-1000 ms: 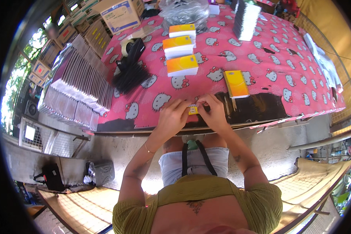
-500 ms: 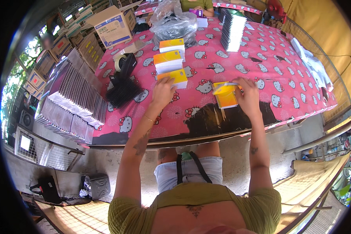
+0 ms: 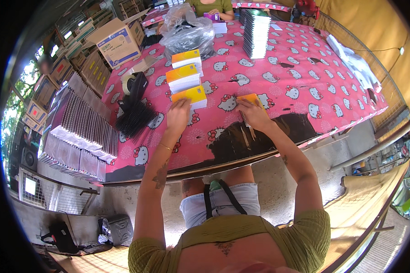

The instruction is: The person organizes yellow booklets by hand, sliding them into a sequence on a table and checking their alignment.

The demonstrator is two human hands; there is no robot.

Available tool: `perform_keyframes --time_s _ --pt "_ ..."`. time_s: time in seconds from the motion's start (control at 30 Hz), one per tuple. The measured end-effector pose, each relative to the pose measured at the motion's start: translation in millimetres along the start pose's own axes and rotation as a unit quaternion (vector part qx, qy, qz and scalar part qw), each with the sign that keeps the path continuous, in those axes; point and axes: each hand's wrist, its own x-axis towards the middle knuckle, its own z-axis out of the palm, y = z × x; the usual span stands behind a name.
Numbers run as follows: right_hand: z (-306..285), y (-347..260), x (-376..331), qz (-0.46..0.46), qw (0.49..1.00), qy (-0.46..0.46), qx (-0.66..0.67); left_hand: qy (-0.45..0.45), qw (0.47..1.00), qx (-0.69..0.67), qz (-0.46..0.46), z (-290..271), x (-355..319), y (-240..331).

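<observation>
L hand: fingers on near yellow-orange block of white-paged pads, as before; can't tell if clamped. Pink cartoon-print tabletop bears yellow-orange spiral-bound notebook, now partly under R hand, lowered since; fingers' grip unclear.

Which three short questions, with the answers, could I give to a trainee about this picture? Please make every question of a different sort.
1. Open question: which small thing does the right hand partly cover?
2. True or false: the tape dispenser is to the left of the yellow-topped stacks.
3. Counting: how many yellow-topped stacks stand in the row by the left hand?

Key:
1. An orange-and-yellow notebook.
2. True.
3. Three.
</observation>
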Motion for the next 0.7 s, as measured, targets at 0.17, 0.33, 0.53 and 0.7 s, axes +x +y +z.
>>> perform_keyframes --time_s 0.17,0.33,0.53,0.7 --pt "-2.7 9.5 -2.2 0.004 1.000 0.015 0.007 0.015 1.000 -0.006 0.005 -0.2 4.9 2.1" --pt "-27.7 -53.4 5.1 0.022 0.964 0.203 0.172 0.054 0.998 0.024 -0.018 -54.4 13.8 30.8" --pt "28.1 -120.0 -16.1 0.110 0.793 0.092 0.592 -0.060 0.994 -0.077 0.048 -71.6 -54.1 92.4" --pt "39.0 -147.2 -22.4 0.158 0.747 0.097 0.639 0.015 0.915 -0.352 -0.194 -53.6 -85.3 101.9"
